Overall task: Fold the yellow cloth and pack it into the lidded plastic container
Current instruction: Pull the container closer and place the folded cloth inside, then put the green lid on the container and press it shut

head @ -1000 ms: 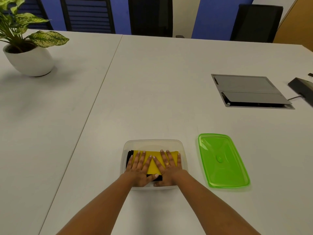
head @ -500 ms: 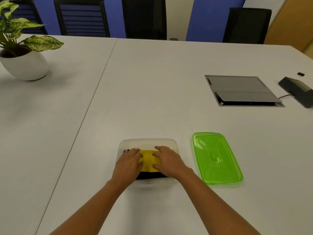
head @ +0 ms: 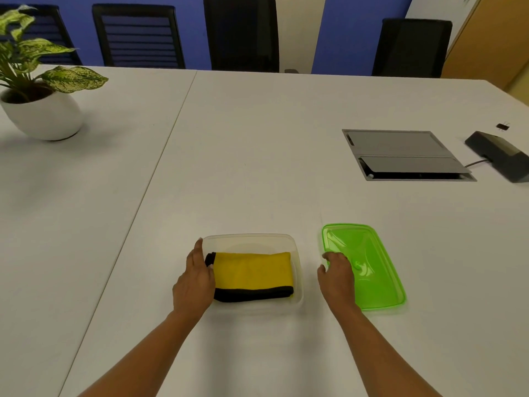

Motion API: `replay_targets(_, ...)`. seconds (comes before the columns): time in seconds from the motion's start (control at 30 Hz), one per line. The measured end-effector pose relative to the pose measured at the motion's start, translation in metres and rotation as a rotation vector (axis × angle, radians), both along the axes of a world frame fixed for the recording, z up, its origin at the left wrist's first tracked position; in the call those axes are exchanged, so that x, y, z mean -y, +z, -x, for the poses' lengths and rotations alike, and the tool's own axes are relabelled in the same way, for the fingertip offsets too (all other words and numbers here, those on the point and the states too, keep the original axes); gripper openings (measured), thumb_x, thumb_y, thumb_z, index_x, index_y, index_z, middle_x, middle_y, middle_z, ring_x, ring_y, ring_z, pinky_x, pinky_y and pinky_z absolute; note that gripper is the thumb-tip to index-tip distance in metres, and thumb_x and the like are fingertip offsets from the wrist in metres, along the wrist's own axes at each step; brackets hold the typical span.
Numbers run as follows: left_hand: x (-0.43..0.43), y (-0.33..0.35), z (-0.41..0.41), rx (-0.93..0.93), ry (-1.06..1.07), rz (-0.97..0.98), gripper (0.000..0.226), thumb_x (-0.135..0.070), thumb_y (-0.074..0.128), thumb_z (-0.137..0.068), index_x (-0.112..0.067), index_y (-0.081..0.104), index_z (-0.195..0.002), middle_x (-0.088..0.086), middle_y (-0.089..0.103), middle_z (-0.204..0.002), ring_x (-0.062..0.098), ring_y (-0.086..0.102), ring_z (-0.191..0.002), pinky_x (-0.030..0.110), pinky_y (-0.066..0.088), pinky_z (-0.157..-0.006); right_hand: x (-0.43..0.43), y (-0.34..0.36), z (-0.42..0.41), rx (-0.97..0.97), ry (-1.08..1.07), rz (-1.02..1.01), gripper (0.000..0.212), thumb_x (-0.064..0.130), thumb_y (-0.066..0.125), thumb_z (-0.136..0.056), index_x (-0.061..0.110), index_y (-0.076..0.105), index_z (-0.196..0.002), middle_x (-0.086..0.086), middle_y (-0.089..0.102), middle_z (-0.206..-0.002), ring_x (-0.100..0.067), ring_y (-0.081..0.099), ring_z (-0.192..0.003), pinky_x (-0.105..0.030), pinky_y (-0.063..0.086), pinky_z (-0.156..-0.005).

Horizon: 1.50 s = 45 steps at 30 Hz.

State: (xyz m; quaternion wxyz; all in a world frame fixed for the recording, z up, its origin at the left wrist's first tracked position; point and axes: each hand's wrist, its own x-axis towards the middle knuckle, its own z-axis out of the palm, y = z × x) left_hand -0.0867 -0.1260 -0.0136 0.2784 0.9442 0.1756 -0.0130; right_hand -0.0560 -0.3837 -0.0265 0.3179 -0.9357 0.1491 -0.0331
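As we look down at a white table point(head: 257, 153), we see the cloth point(head: 253, 272), folded into a yellow rectangle with a black band along its near edge. It lies flat inside the clear container point(head: 249, 236), closer to the near wall than the far one.

The left hand point(head: 196, 279) rests against the container's left end, fingers straight and together along the outside of the wall. Its thumb is by the cloth's black corner, and we cannot tell whether it touches the cloth.

The right hand point(head: 336, 275) is apart from the container, at the left edge of the green lid point(head: 378, 276). The lid lies flat on the table just to the right of the container, not touching it. The fingers are loosely curled over the lid's edge, but we cannot tell whether they grip it or only hover above it.

We judge that folding and packing are done and that the step in hand is closing the container. The next move, as we read it, calls for a firm pinch on the lid's left edge and a short carry leftward. The lid's rim must then line up with the container's rim while the left hand steadies the container. The cloth appears to sit below the rim, so we expect the lid to press down all round.
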Motion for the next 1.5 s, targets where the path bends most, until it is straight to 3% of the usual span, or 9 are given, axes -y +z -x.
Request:
replay_targets(0.27,0.000,-0.002,-0.001,-0.020,0.020,-0.015,0.056,-0.019,0.034,-0.098,-0.020,0.006,-0.147,0.012,0.043,-0.141,0.034,0.060,-0.095,0.040,0.045,-0.074,0.018,-0.012,0.007,-0.263,-0.053,0.152,0.030,0.004,0.053,-0.085,-0.003,0.051,-0.115,-0.023,0.054,-0.118,-0.037,0.052,-0.111,-0.041,0.043,-0.091)
replay_targets(0.53,-0.001,-0.004,-0.001,-0.019,0.022,-0.014,0.056,-0.013,0.031,-0.098,-0.020,0.006,-0.147,0.011,0.043,-0.140,0.031,0.060,-0.087,0.035,0.040,-0.068,0.012,-0.008,0.004,-0.246,-0.033,0.097,0.016,-0.005,0.052,-0.080,-0.005,0.057,-0.096,-0.024,0.063,-0.097,-0.038,0.061,-0.089,-0.039,0.047,-0.074)
replay_targets(0.73,0.000,-0.001,-0.006,-0.028,0.042,-0.009,0.055,-0.014,0.031,-0.098,-0.020,0.007,-0.147,0.010,0.043,-0.142,0.033,0.059,-0.098,0.041,0.045,-0.080,0.001,0.007,-0.005,-0.200,-0.025,-0.018,0.022,-0.001,0.062,-0.075,0.001,0.063,-0.097,-0.018,0.067,-0.096,-0.033,0.062,-0.088,-0.029,0.044,-0.068)
replay_targets(0.93,-0.008,0.003,-0.014,-0.044,0.028,0.208,0.049,-0.034,0.027,-0.099,-0.019,0.019,-0.145,0.015,0.048,-0.139,0.037,0.049,-0.121,0.047,0.039,-0.099,-0.012,0.035,-0.019,-0.050,0.036,-0.050,0.026,0.003,0.063,-0.073,0.003,0.064,-0.099,-0.016,0.068,-0.093,-0.027,0.061,-0.087,-0.028,0.043,-0.071)
replay_targets(1.13,-0.044,0.021,-0.023,-0.015,-0.032,0.458,0.041,-0.027,0.041,-0.097,-0.014,0.041,-0.136,0.018,0.051,-0.134,0.028,0.054,-0.112,0.039,0.040,-0.096,-0.033,0.068,-0.021,0.205,0.198,-0.005,0.020,0.002,0.062,-0.072,0.009,0.065,-0.091,-0.003,0.060,-0.084,-0.016,0.051,-0.082,-0.022,0.032,-0.065)
replay_targets(1.23,-0.050,0.034,-0.027,0.069,-0.075,0.472,0.053,-0.018,0.054,-0.091,-0.018,0.033,-0.140,0.013,0.044,-0.140,0.026,0.051,-0.114,0.035,0.039,-0.092,-0.045,0.086,-0.017,0.340,0.320,0.057,0.021,0.002,0.062,-0.071,0.011,0.065,-0.089,-0.004,0.062,-0.084,-0.021,0.054,-0.086,-0.024,0.034,-0.066)
replay_targets(1.37,-0.048,0.051,-0.027,0.237,-0.148,0.532,0.071,-0.016,0.063,-0.085,-0.026,0.023,-0.144,-0.004,0.031,-0.147,0.015,0.037,-0.128,0.037,0.034,-0.103,-0.058,0.107,-0.012,0.440,0.505,0.070,0.020,0.004,0.063,-0.072,0.014,0.067,-0.089,-0.003,0.065,-0.087,-0.022,0.055,-0.086,-0.029,0.036,-0.076)
replay_targets(1.43,-0.047,0.054,-0.028,0.309,-0.193,0.528,0.056,-0.014,0.061,-0.087,-0.023,0.037,-0.138,-0.008,0.040,-0.140,0.010,0.038,-0.126,0.024,0.032,-0.103,-0.062,0.114,-0.011,0.451,0.538,0.025,0.019,0.006,0.064,-0.075,0.016,0.068,-0.090,0.000,0.065,-0.089,-0.018,0.052,-0.089,-0.031,0.033,-0.079)
replay_targets(1.5,-0.045,0.057,-0.028,0.353,-0.192,0.547,0.031,-0.011,0.059,-0.088,-0.020,0.056,-0.117,-0.007,0.058,-0.121,0.011,0.048,-0.117,0.001,0.034,-0.090,-0.064,0.119,-0.011,0.440,0.548,-0.047,0.018,0.008,0.065,-0.076,0.017,0.069,-0.091,0.003,0.063,-0.089,-0.013,0.047,-0.090,-0.034,0.038,-0.082)
